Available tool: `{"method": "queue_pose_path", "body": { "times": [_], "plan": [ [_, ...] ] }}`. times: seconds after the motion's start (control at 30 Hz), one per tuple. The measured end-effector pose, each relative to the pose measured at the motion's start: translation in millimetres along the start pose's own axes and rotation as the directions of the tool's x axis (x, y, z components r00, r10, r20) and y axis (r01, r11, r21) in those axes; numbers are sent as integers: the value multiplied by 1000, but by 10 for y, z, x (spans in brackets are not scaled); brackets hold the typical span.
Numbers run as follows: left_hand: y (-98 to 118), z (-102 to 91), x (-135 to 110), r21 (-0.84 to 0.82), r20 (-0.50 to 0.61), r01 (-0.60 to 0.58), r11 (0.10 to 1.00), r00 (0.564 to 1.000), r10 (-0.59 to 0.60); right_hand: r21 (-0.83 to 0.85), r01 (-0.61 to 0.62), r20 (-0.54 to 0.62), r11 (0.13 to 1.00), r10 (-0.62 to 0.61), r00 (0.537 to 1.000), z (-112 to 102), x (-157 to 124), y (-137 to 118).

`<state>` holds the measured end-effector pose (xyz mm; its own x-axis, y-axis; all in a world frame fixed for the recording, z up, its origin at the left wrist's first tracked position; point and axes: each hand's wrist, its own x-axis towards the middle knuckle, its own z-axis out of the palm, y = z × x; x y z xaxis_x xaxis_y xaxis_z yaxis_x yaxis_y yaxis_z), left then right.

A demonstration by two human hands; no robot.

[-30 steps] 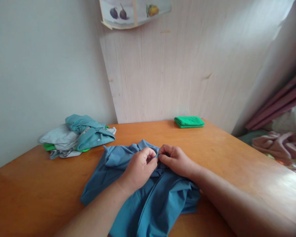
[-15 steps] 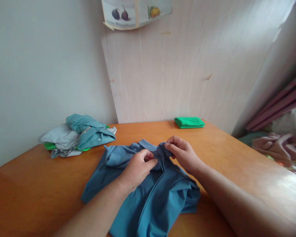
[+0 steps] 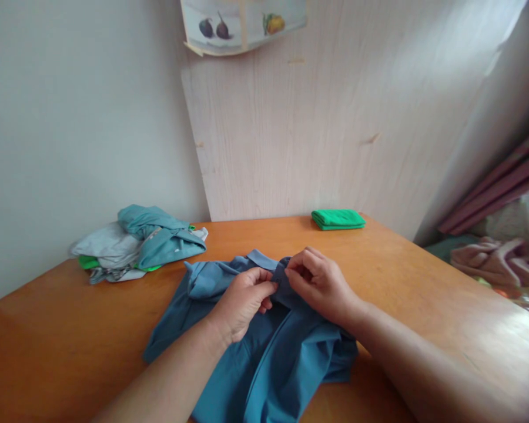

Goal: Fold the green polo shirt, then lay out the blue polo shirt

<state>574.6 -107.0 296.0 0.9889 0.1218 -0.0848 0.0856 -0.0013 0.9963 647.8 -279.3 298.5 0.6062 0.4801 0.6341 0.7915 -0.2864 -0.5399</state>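
Observation:
A blue collared shirt (image 3: 264,364) lies loosely bunched on the table in front of me, its collar end away from me. My left hand (image 3: 249,296) pinches the shirt's edge near the collar between thumb and fingers. Close by on the right, my right hand (image 3: 320,279) has its thumb and forefinger pressed together at the same part of the shirt, by a small dark spot that looks like a button. The curled fingers partly hide the cloth at their tips.
The wooden table (image 3: 48,341) meets a pale wall panel at the back. On the left rests a heap of crumpled clothes (image 3: 114,244), teal, grey and green. A folded green cloth (image 3: 338,219) lies at the back right. Bedding (image 3: 494,258) shows beyond the right edge.
My right hand has shifted left along the shirt's edge, closer to my left hand, and its fingers have curled in more. My left hand stays almost where it was, still pinching the shirt.

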Motion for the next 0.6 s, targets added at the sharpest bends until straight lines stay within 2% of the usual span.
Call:
{"method": "queue_pose_path", "body": {
  "times": [0.07, 0.13, 0.3, 0.47, 0.6],
  "plan": [
    [-4, -8, 8, 10, 3, -21, 1000, 1000, 21, 39, 9, 126, 999, -14, 992, 23, -11, -22],
    [-10, -17, 13, 30, 12, -34, 999, 999, 34, 49, -16, 199, 999, 6, 980, 51, -12, -2],
    [-10, -33, 11, 75, 39, -52, 996, 998, 50, 187, -157, 277, 970, 101, 956, 89, 4, 75],
    [21, -28, -16, 95, 43, -65, 993, 997, 61, 337, -359, 390, 870, 219, 895, 95, 8, 80],
    [22, -20, -28, 144, 47, -70, 987, 997, 64, 322, -364, 394, 874, 226, 891, 105, 6, 84]
  ]
}}
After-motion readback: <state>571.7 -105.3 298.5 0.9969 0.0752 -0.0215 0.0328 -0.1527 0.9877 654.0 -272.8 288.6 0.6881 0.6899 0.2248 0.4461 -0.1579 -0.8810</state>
